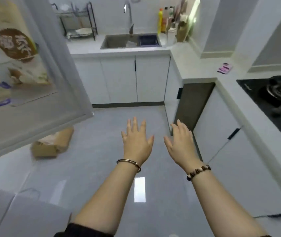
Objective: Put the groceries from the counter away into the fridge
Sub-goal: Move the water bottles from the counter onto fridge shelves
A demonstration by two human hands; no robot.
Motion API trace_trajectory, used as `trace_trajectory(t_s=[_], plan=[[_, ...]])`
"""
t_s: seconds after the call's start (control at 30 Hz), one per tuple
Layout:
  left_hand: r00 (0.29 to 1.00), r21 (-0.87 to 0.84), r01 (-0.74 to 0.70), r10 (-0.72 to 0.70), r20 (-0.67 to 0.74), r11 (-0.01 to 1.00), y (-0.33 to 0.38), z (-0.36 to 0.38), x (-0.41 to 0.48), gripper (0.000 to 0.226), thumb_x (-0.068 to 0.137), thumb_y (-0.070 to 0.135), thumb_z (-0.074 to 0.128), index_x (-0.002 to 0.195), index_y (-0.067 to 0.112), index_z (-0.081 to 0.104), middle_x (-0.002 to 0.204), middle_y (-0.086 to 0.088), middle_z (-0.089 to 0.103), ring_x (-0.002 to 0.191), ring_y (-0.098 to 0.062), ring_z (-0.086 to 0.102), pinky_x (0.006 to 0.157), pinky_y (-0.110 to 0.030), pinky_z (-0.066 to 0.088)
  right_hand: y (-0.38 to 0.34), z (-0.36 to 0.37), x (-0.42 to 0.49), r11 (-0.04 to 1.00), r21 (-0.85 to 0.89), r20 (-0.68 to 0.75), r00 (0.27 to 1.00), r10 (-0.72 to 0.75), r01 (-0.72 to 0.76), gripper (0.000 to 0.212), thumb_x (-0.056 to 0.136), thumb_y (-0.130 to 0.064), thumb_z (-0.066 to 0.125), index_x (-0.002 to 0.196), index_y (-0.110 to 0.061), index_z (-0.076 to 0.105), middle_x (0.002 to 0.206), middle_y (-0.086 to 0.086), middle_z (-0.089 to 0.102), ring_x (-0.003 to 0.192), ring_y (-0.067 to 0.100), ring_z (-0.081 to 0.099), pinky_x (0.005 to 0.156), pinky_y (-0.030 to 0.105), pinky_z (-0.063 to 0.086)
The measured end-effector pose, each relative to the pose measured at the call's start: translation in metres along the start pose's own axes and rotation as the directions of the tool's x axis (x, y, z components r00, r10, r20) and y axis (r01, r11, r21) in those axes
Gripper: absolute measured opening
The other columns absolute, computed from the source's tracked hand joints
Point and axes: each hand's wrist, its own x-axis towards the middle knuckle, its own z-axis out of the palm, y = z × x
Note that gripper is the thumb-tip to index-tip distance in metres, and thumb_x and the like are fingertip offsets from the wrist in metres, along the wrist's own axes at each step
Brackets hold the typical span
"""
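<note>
Head view, left grip (137, 142), right grip (180, 144) splayed, fridge door (68, 74) leftward

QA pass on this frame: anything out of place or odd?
A cardboard box lies on the floor below the open fridge door. A lower cabinet door under the counter corner looks ajar. No spill visible.

Fridge door (64, 62) hangs open left; purple packet (225, 67) lies on counter (196, 62).

We see through one wide-angle head camera, tilted forward and down, facing the sink (117, 41), which lies well ahead of us.
</note>
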Motion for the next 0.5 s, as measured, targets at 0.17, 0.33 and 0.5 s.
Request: trace_trajectory(t_s=[0.17, 0.33, 0.5], plan=[[0.980, -0.017, -0.190, 0.191, 0.052, 0.982, 0.130, 0.051, 0.024, 0.064, 0.097, 0.045, 0.036, 0.150, 0.024, 0.009, 0.159, -0.005, -0.005, 0.145, -0.025, -0.010, 0.116, -0.052, 0.006, 0.116, -0.060, -0.014, 0.978, -0.004, -0.061, 0.977, 0.206, -0.206, 0.059, 0.099, -0.046, 0.027, 0.149, -0.016, 0.019, 0.158, 0.007, 0.007, 0.145, 0.022, 0.003, 0.117, 0.043, 0.003], [0.915, -0.062, -0.378, 0.383, 0.125, 0.924, 0.237, 0.094, 0.027, 0.063, 0.097, 0.046, 0.035, 0.150, 0.024, 0.009, 0.159, -0.005, -0.004, 0.145, -0.025, -0.009, 0.116, -0.052, 0.008, 0.213, -0.106, -0.040, 0.922, -0.012, -0.162, 0.910, 0.381, -0.387, 0.058, 0.098, -0.046, 0.029, 0.149, -0.018, 0.020, 0.159, 0.007, 0.005, 0.145, 0.021, 0.000, 0.117, 0.044, 0.003], [0.793, -0.101, -0.570, 0.578, 0.190, 0.815, 0.321, 0.127, 0.022, 0.064, 0.097, 0.047, 0.034, 0.151, 0.024, 0.009, 0.159, -0.006, -0.004, 0.145, -0.026, -0.009, 0.115, -0.053, 0.004, 0.280, -0.133, -0.077, 0.811, 0.041, -0.261, 0.777, 0.573, -0.584, 0.057, 0.098, -0.045, 0.030, 0.147, -0.017, 0.023, 0.158, 0.009, 0.009, 0.145, 0.023, 0.002, 0.117, 0.046, 0.006]])
